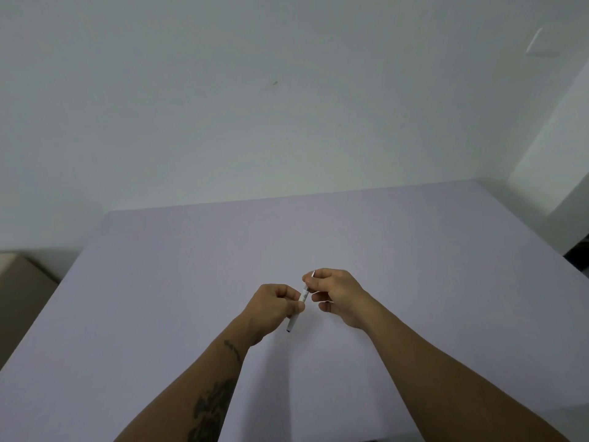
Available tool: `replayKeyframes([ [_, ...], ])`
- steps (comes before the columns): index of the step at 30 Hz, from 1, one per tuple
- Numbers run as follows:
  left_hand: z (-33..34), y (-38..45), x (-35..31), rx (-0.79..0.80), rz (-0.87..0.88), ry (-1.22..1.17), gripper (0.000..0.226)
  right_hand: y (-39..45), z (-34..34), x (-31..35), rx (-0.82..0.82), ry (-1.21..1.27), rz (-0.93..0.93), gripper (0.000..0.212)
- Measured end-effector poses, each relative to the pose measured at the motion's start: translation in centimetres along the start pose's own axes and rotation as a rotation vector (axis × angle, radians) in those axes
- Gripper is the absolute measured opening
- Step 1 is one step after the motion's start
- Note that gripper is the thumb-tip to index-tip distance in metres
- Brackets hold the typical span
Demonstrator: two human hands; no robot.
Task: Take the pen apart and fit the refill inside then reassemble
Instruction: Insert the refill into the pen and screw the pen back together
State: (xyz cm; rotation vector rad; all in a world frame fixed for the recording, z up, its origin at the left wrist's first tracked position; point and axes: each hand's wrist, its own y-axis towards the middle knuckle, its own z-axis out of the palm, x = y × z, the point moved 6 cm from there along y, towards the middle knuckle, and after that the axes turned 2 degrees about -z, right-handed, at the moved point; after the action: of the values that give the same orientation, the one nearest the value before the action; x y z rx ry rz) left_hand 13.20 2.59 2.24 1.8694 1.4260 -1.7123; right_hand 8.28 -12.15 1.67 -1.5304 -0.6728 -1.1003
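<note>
A slim white pen (pixel 304 295) is held tilted above the table, its dark lower end pointing down toward me and its metal tip end pointing up and away. My left hand (pixel 274 309) grips the lower part of the barrel. My right hand (pixel 334 295) pinches the upper end near the silver tip, and something thin and white shows under its fingers. Whether the pen's parts are joined or apart is hidden by my fingers. No separate refill is visible.
A pale lilac table (pixel 191 298) fills the lower view and runs back to a white wall. A beige box (pixel 22 282) stands off the table's left edge. A dark object (pixel 578 250) lies past the right edge.
</note>
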Motion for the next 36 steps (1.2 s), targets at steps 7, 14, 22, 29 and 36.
replayKeyframes([
  [7, 0.0, 0.4, -0.2, 0.012, 0.013, 0.019, 0.007, 0.3, -0.4, 0.7, -0.079, -0.073, -0.053, 0.01],
  [14, -0.2, 0.7, -0.1, -0.022, 0.023, 0.038, 0.008, 0.3, -0.5, 0.9, -0.105, -0.114, -0.079, 0.013],
  [22, -0.6, 0.7, 0.2, -0.04, 0.012, 0.014, 0.01, 0.4, 0.1, 0.3, 0.031, 0.044, 0.003, 0.016],
  [29, -0.1, 1.4, 0.2, -0.091, 0.009, 0.058, 0.004, 1.5, -0.3, 0.5, -0.123, -0.112, -0.058, 0.016],
  [36, 0.5, 2.9, 0.3, -0.165, -0.005, 0.102, 0.003, 2.5, -1.5, 0.7, -0.133, -0.196, -0.043, 0.011],
])
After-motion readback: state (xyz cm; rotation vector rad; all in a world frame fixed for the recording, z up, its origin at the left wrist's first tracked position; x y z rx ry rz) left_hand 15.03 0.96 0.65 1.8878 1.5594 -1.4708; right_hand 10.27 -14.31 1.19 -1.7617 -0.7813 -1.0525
